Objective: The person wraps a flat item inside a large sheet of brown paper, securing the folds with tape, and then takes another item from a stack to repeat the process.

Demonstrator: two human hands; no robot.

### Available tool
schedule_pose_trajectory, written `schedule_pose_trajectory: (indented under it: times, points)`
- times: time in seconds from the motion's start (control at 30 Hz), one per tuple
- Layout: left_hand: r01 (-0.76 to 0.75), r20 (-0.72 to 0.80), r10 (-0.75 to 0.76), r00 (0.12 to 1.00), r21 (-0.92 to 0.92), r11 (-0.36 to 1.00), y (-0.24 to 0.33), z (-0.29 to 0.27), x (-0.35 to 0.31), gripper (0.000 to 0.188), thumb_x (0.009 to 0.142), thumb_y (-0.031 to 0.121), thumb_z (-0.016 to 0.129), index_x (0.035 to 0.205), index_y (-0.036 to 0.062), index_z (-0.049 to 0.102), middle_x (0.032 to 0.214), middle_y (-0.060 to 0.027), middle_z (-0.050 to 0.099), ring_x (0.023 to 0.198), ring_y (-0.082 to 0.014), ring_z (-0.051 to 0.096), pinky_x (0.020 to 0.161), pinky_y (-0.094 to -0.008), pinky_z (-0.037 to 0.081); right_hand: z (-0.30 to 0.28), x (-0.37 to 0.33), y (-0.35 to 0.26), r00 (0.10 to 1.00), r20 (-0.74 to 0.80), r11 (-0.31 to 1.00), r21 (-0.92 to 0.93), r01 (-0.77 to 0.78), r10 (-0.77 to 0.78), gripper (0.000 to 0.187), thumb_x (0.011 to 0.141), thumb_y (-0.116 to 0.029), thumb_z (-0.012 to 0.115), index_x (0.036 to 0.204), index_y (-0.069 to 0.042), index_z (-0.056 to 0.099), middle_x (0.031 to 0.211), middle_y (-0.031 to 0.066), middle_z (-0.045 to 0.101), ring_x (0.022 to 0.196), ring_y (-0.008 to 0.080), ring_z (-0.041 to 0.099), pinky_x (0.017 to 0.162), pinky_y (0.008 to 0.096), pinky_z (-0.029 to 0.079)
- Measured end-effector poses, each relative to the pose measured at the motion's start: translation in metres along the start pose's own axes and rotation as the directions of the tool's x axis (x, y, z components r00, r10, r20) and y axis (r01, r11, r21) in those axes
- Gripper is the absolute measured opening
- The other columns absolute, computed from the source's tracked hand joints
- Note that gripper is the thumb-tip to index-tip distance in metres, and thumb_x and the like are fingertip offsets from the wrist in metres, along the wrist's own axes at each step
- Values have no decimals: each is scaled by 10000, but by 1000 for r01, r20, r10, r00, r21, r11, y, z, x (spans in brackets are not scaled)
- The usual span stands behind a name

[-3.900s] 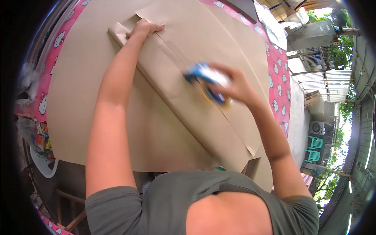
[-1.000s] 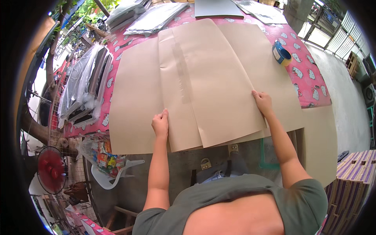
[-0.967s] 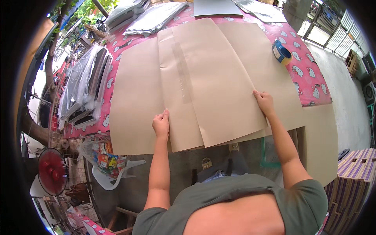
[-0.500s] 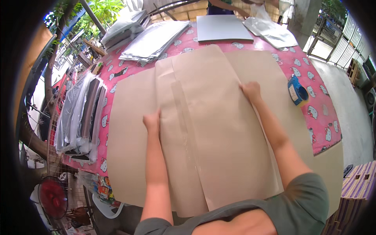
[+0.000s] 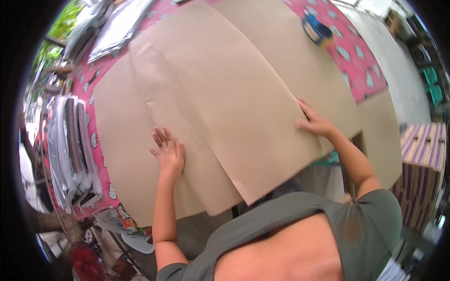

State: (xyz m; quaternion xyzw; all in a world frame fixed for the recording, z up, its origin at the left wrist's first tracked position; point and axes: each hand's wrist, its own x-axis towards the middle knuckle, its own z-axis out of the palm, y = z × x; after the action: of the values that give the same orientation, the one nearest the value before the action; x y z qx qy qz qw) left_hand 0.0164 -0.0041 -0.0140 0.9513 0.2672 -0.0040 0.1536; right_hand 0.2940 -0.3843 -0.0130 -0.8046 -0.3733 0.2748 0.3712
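**Folded brown paper could slip or crease under two flat hands**

Head view: A large sheet of brown paper (image 5: pixel 243 107) lies folded over itself on a table under a pink patterned tablecloth (image 5: pixel 356 61), covering most of the tabletop. Its near edges hang past the table's near edge, toward the person. The left hand (image 5: pixel 169 154) rests palm down on the left flap, fingers spread and open, gripping nothing. The right hand (image 5: pixel 315 122) presses on the right edge of the upper flap, fingers extended and flat; whether the fingertips curl under the edge cannot be told. A blue tape dispenser (image 5: pixel 317 29) sits far to the right, well apart from both hands. Stacks of plastic-wrapped sheets (image 5: pixel 75 150) lie at the left, beyond the paper.

Risks, as a judgement: the overlapping flaps seem held only by hand pressure, so lifting either palm may let the upper flap spring open or slide off line. The overhanging near part is unsupported and could sag, drag the sheet toward the person, or crease. Uneven pressure from the two hands may skew the overlap. The dispenser lies out of easy reach, so fetching it would mean freeing a hand.
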Motion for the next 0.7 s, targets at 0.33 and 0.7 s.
schedule_pose_trajectory:
  times: [0.33, 0.7]
  points:
    - [-259, 30, 258, 966, 193, 946, 74, 6, 56, 667, 870, 619, 253, 1432, 275, 148, 1503, -14, 91, 1384, -234, 58, 1072, -557, 6, 76, -82, 29, 848, -513, 384, -815, -434, -131, 601, 868, -381, 457, 1343, -28, 349, 1396, 181, 324, 1301, 341, 268, 1034, 581, 123]
    - [-498, 37, 502, 864, 206, 842, 58, 8, 41, 573, 909, 525, 282, 1420, 274, 212, 1504, -22, 81, 1382, -282, 33, 1089, -522, 24, 258, -73, -112, 916, 14, 911, -102, 400, -401, 559, 755, -348, 671, 1190, -35, 511, 1189, 193, 504, 1119, 325, 468, 943, 396, 376]
